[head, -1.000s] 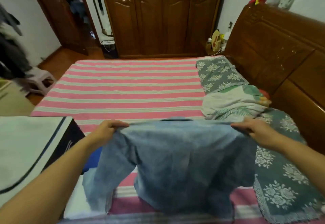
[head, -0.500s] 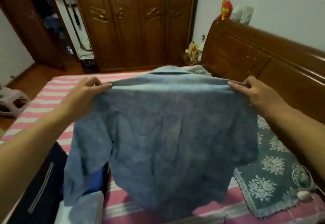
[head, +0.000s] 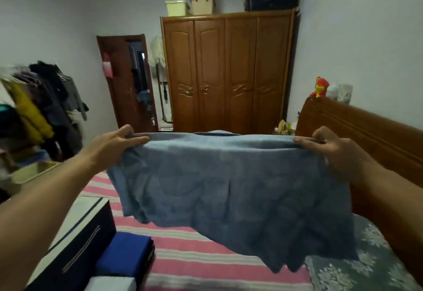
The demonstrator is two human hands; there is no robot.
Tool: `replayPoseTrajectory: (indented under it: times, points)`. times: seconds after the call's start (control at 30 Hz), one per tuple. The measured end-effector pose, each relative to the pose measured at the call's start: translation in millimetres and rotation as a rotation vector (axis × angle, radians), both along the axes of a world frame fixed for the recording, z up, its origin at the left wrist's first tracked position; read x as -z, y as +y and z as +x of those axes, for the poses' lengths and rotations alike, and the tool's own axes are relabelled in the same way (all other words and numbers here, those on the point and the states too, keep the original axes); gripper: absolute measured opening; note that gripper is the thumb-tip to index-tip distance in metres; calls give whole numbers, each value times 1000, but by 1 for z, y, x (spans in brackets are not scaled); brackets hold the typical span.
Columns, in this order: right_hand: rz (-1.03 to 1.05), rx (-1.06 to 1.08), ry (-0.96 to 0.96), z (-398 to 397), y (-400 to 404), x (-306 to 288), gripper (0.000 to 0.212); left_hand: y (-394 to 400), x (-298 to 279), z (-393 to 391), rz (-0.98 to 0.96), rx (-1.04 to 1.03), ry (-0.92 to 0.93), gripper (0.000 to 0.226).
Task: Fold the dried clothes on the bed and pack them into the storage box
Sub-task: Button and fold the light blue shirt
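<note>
A blue denim shirt [head: 229,190] is stretched out in the air above the bed, its lower part billowing forward and up. My left hand [head: 114,144] grips its left shoulder. My right hand [head: 329,147] grips its right shoulder. The dark storage box [head: 75,240] with a white lid stands at the lower left on the bed. Inside it lie a folded bright blue garment [head: 126,256] and a folded white one [head: 109,284].
The bed has a pink striped sheet [head: 194,258] and a grey-green floral blanket [head: 366,268] at the right. A wooden headboard [head: 366,144] runs along the right. A wooden wardrobe [head: 229,73] stands ahead. Hanging clothes [head: 41,112] crowd the left.
The view has tilted up from the bed toward the room. Both hands have lifted the shirt higher, and its lower part has swung forward and up.
</note>
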State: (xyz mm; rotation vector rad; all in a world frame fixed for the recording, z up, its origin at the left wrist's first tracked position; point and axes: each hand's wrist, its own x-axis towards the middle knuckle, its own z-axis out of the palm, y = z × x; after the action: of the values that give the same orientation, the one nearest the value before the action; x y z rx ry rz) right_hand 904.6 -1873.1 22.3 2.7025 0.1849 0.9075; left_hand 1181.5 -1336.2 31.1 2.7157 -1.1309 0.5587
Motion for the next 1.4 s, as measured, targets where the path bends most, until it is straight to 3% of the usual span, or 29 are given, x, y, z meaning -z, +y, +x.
replayPoseTrajectory:
  times: [0.1, 0.17, 0.2, 0.3, 0.43, 0.47, 0.57, 0.6, 0.7, 0.8, 0.93, 1.0, 1.07, 1.17, 1.3, 1.4]
  points:
    - [283, -140, -38, -9, 2, -12, 69, 9, -26, -21, -135, -49, -17, 34]
    - [563, -153, -51, -13, 7, -31, 56, 12, -43, -21, -288, -59, -80, 38]
    - [644, -139, -56, -15, 8, -42, 60, 10, -53, -20, -330, -50, -108, 36]
    - [603, -96, -82, -12, 8, -72, 63, 1, -78, -11, -379, -53, 1, 30]
    - [447, 141, 38, 30, 2, -70, 46, -9, -58, 22, -102, -153, -4, 19]
    - [456, 204, 116, 42, 0, -55, 46, -10, -38, 35, -102, -206, 1, 13]
    - [486, 365, 371, 68, -5, 23, 48, -22, 48, 57, -104, -202, 134, 39]
    - [481, 409, 468, 71, -4, 59, 47, -23, 87, 64, -44, -178, 183, 39]
    - [454, 505, 689, 67, 7, 169, 38, -31, 195, 53, 61, -177, 542, 25]
    - [364, 618, 783, 45, 23, 259, 27, -18, 296, 48, 124, -200, 786, 26]
    - [377, 620, 821, 31, 42, 334, 22, 0, 390, 52, 213, -253, 849, 13]
    - [427, 668, 826, 24, 44, 352, 21, -4, 411, 48, 269, -280, 832, 15]
    - [463, 659, 783, 17, 37, 364, 40, -6, 413, 44, 309, -243, 695, 14]
    - [379, 470, 595, 25, 13, 362, 46, -4, 398, 43, 272, -205, 466, 16]
    - [167, 241, 371, 92, -39, 353, 44, -50, 371, 88, 170, -353, 429, 11]
    - [87, 210, 364, 166, -91, 396, 38, -102, 402, 160, 175, -422, 438, 14]
